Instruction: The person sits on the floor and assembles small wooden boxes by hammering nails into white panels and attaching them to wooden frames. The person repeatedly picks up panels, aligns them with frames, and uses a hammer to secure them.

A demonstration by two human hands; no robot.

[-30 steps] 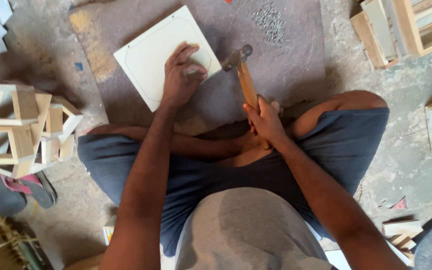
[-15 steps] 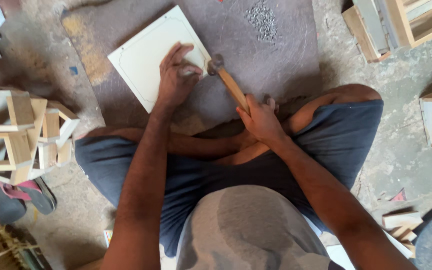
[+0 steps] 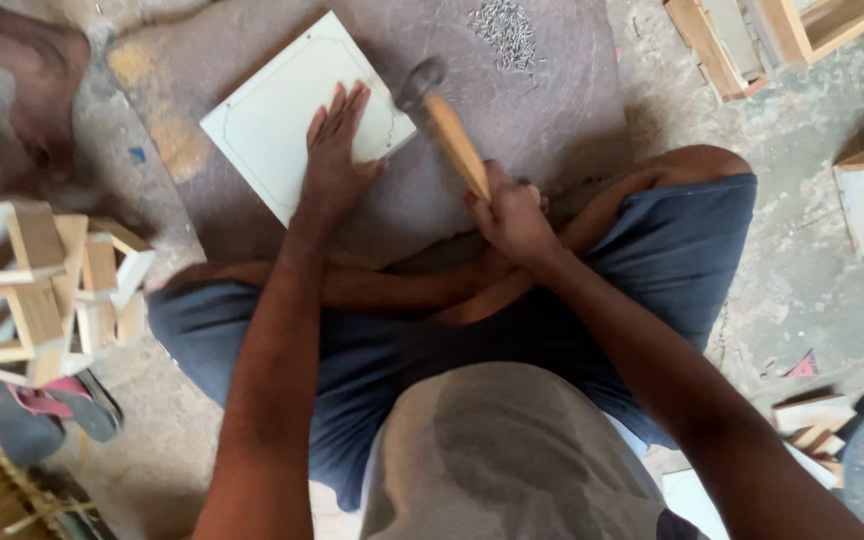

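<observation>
A person sits cross-legged on a concrete floor point(image 3: 802, 290), working on a white square panel point(image 3: 282, 120) that lies flat on a dark slab point(image 3: 542, 130) in front of the knees. The left hand point(image 3: 337, 160) is spread open, palm down on the panel's near right corner, pinning it to the slab. The right hand point(image 3: 512, 215) is closed around the wooden handle of a hammer point(image 3: 442, 115), whose blurred metal head hangs just above the panel's right edge, beside the left fingertips. Done well, a blow here calls for a short, square strike with the fingers kept out from under the head and the panel held from sliding. A loose heap of small nails point(image 3: 507, 30) lies on the slab beyond the hammer, in no box or tray. Open wooden frames point(image 3: 32, 280) stand at the left, and wooden boxes point(image 3: 762, 35) at upper right; what they hold cannot be told.
</observation>
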